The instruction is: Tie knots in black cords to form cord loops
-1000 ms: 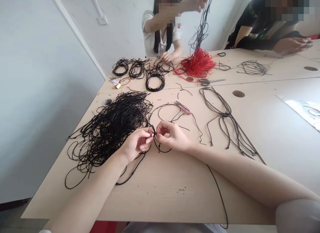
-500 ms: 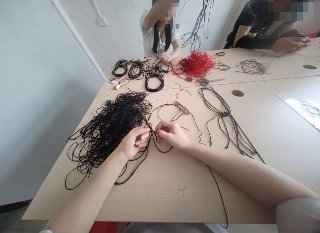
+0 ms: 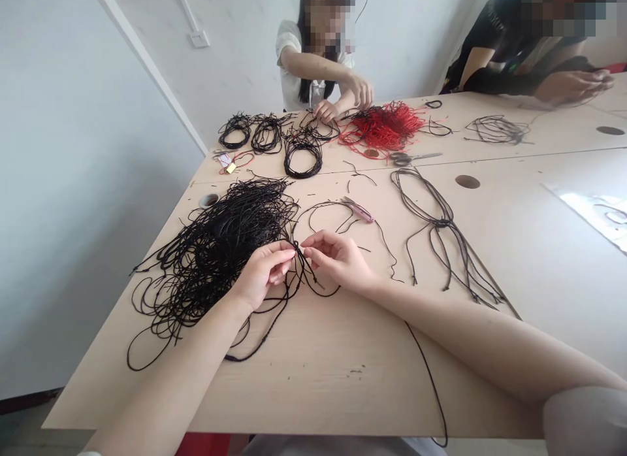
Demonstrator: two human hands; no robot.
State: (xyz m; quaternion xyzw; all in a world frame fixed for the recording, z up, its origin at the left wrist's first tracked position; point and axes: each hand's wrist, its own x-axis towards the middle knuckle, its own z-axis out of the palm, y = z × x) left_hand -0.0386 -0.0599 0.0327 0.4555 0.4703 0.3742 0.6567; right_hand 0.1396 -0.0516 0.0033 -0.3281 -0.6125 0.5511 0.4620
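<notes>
Right of the black pile (image 3: 230,240), our left hand (image 3: 267,270) pinches the knotted cord (image 3: 297,248), its ends now fanned downward. Our right hand (image 3: 340,263) curls beside it; we cannot tell whether its fingertips grip. Beyond the pile, a co-worker's hand (image 3: 360,91), formerly raised, has dropped near the red cords (image 3: 386,129).

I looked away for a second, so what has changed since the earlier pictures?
The co-worker's raised hand came down to the red pile, bringing black cords with it. The left hand still pinches the knot, the right hand beside it. Pink snips and black heap stayed put.
</notes>
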